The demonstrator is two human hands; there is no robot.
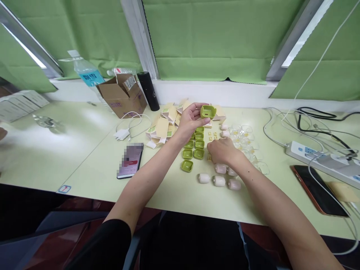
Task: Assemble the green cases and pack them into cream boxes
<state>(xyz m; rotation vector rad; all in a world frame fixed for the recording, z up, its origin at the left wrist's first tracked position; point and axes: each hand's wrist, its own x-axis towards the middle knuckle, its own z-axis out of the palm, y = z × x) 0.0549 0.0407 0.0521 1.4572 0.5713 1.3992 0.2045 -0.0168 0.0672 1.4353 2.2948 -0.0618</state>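
My left hand (194, 116) holds a small green plastic cup-shaped shell (208, 112) up above the table, its hollow side facing me. More green shells (187, 165) lie in rows beneath it. With its fingers curled down, my right hand (223, 151) is low over the table by some tiny yellow clips (210, 138); its fingertips are hidden, so whatever they pinch does not show. Pale pink rounded cylinders (219, 181) stand in rows just below that hand. To its right lie several clear plastic pieces (245, 135) with yellow bits.
Cut cardboard packets (162, 128) are heaped behind my left arm. A phone (131, 160), a white charger (122, 134), an open carton (123, 98) and a black flask (149, 91) are on the left. A power strip (323, 159), cables and another phone (316, 189) lie right.
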